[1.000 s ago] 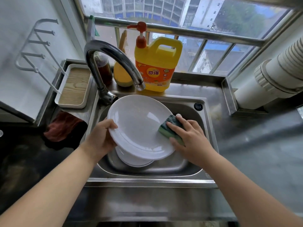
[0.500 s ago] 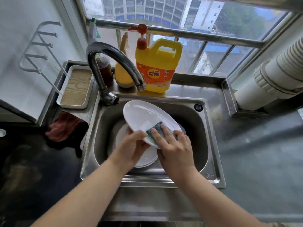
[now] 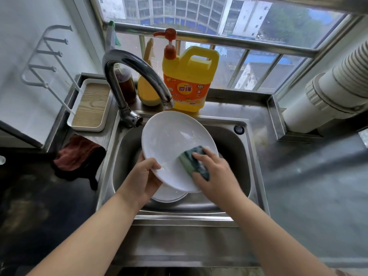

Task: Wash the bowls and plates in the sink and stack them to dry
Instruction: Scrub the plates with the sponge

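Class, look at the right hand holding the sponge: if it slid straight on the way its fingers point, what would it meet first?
The right hand points up-left across the white plate, so probably the plate's face, then its far rim near the faucet; depth is unclear.

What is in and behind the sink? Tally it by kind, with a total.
White round plates: 2, one held tilted, one beneath in the steel sink
Green scrubbing sponge: 1
Yellow detergent jug with red pump: 1
Other bottles: 2, dark brown, yellow
Total: 6

Glossy white plate (image 3: 171,140), brushed steel sink (image 3: 253,166), wood-grain tray (image 3: 91,104).
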`<state>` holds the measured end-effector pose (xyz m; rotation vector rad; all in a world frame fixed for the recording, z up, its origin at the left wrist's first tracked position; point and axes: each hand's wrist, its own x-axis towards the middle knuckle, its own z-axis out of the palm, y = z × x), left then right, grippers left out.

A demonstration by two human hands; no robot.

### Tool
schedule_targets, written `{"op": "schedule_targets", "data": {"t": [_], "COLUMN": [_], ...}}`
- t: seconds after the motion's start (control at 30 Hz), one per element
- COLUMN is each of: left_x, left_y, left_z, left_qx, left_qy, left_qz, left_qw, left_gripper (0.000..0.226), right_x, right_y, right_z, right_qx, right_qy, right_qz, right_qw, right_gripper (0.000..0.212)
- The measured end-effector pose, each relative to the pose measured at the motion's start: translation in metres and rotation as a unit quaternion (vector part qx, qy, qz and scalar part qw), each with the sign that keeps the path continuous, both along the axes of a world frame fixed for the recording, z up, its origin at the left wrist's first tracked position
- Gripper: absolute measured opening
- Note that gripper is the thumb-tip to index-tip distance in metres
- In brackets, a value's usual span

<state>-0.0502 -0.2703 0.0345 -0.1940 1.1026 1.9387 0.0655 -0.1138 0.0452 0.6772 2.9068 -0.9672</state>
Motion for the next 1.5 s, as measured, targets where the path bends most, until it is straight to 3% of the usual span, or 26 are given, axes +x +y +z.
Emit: {"op": "schedule_targets", "data": {"t": [0.07, 0.17, 0.3, 0.47, 0.6, 0.83, 1.03, 1.17, 1.3, 1.5], "left_x": [-0.001, -0.004, -0.008, -0.001, 0.007, -0.002, 0.009, 0.012, 0.006, -0.007], "left_y": [0.001, -0.004, -0.017, -0.016, 0.001, -0.009, -0.002, -0.009, -0.020, -0.020], "left_z": [0.000, -0.001, -0.005, -0.003, 0.004, 0.002, 0.006, 0.006, -0.001, -0.005], "left_qx": [0.002, 0.001, -0.017, -0.039, -0.042, -0.006, -0.026, -0.030, -0.041, -0.036], "left_qy": [0.008, 0.008, -0.014, -0.018, 0.010, -0.001, 0.022, 0.019, 0.008, -0.013], "left_qz": [-0.013, -0.025, -0.003, -0.050, -0.086, -0.062, -0.101, -0.118, -0.058, 0.032], "left_qw": [1.000, 1.000, 1.000, 0.998, 0.995, 0.998, 0.994, 0.992, 0.997, 0.999], "left_gripper": [0.074, 0.075, 0.077, 0.080, 0.071, 0.074, 0.071, 0.071, 0.074, 0.080], "right_x": [-0.003, 0.000, 0.010, -0.009, -0.043, -0.011, -0.046, -0.066, -0.051, -0.013], "right_y": [-0.024, -0.034, 0.010, 0.047, 0.013, -0.018, -0.001, 0.030, 0.058, 0.046], "right_z": [0.007, 0.009, -0.001, -0.005, 0.001, 0.001, 0.001, 0.005, -0.001, -0.005], "right_qx": [-0.058, -0.091, -0.015, 0.072, 0.011, -0.093, -0.055, 0.047, 0.136, 0.121], "right_qy": [0.050, 0.055, 0.017, -0.044, -0.002, 0.065, 0.099, 0.051, -0.037, -0.128], "right_qz": [0.035, 0.083, 0.100, 0.017, -0.016, 0.124, 0.102, 0.048, 0.047, 0.008], "right_qw": [0.996, 0.991, 0.995, 0.996, 1.000, 0.986, 0.988, 0.996, 0.989, 0.984], "right_gripper": [0.052, 0.051, 0.050, 0.053, 0.054, 0.049, 0.051, 0.050, 0.047, 0.049]}}
